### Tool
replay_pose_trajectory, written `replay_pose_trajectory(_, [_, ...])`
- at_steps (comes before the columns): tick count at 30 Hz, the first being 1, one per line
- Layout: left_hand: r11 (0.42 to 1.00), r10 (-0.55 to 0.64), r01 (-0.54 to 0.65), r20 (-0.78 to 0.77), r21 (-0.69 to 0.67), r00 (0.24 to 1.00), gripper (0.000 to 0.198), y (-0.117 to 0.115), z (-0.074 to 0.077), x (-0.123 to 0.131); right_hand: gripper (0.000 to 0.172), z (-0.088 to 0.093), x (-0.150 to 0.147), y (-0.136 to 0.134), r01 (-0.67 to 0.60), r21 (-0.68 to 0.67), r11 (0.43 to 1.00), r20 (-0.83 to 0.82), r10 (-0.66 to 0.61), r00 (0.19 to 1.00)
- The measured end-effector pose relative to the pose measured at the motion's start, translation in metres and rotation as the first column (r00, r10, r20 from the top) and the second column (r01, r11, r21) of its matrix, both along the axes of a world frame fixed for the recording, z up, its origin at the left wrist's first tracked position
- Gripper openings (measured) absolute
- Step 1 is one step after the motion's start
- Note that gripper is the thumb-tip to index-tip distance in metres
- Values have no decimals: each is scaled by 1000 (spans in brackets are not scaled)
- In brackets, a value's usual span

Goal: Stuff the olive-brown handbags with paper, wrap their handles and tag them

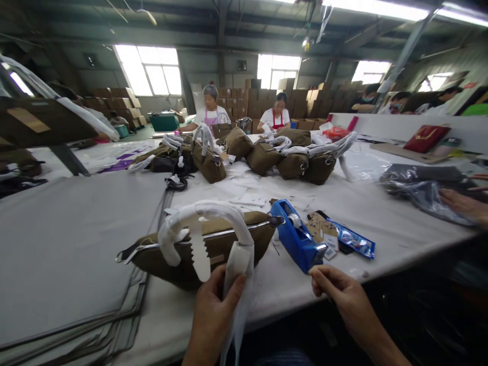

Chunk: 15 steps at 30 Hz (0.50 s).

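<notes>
Near the front edge of the surface (76, 239) lay an olive bag (213, 246), zip closed, its handle (208, 216) already bound in white wrap along most of the arch. Left hand (213, 310) was closed around the loose end of the wrap (238, 267) at the handle's right base, thumb pressing it flat; a long tail hung off the edge. Right hand (335, 292) pinched, fingers curled, at the front of the blue tape dispenser (299, 239) just right of the bag; whether tape was in the fingers could not be told. Judged: wrapping nearly done, end not yet taped. Wrapped bags (293, 157) heaped toward the far edge; tags (324, 231) beside the dispenser.
</notes>
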<state>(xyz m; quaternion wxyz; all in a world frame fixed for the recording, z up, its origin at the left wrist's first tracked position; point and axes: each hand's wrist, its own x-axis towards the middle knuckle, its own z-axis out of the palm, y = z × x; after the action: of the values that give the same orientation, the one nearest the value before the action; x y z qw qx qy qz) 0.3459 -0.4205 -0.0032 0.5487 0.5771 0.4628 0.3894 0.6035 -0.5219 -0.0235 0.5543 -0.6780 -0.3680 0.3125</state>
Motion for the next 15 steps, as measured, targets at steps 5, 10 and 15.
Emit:
replay_pose_trajectory(5, [999,3,-5,38,36,999,38,-1,3,1,29,46,-54,19,-379,79,922,104,371,923])
replay_pose_trajectory(10, [998,-48,42,131,53,990,38,-5,5,2,39,75,-90,50,-545,174,820,231,504,832])
replay_pose_trajectory(15, [997,-46,34,198,64,979,40,-2,0,4,64,81,-101,69,-547,145,825,359,471,806])
